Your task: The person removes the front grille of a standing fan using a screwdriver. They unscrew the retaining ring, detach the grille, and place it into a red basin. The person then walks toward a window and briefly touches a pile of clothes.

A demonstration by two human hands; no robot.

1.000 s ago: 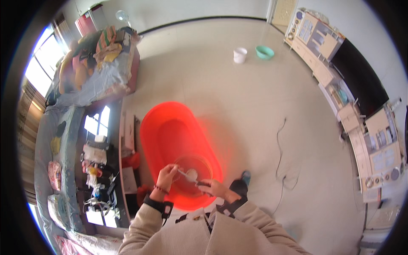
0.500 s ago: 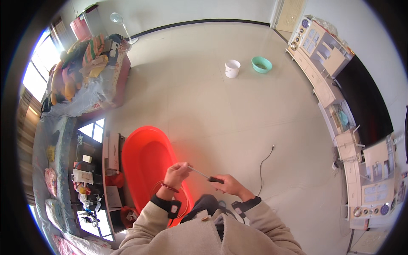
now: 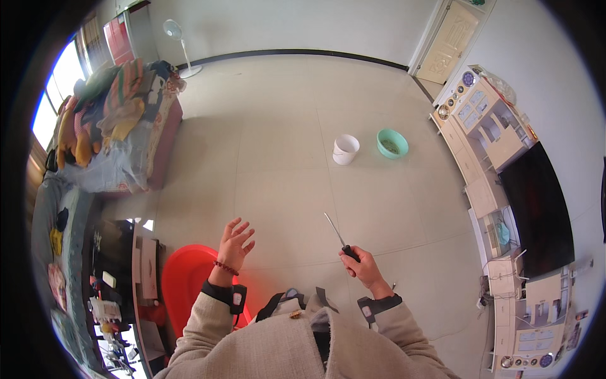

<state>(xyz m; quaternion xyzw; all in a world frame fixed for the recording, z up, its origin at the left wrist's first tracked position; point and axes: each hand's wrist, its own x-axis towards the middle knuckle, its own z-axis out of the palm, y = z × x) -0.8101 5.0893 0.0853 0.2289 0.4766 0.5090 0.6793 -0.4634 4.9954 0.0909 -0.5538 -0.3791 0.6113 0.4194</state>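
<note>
My right hand (image 3: 364,266) is closed round the black handle of a screwdriver (image 3: 334,228). Its long metal shaft points up and a little to the left, away from me, over the bare floor. My left hand (image 3: 234,242) is raised with the fingers spread and nothing in them; a dark red bead bracelet circles that wrist. Just below and to the left of this hand stands a red plastic tub (image 3: 183,276), partly hidden by my left forearm and sleeve.
Ahead on the tiled floor are a white bucket (image 3: 345,150) and a green basin (image 3: 392,144). A light cabinet (image 3: 456,151) with a black television (image 3: 536,208) lines the right. On the left are a cluttered dark table (image 3: 113,252) and a heap of clothes (image 3: 120,104). A white fan (image 3: 183,50) stands far off.
My left hand has come away from the screwdriver's shaft and opened. My right hand has carried the screwdriver to the right and tipped it upward. The view has shifted forward, lowering the tub in it.
</note>
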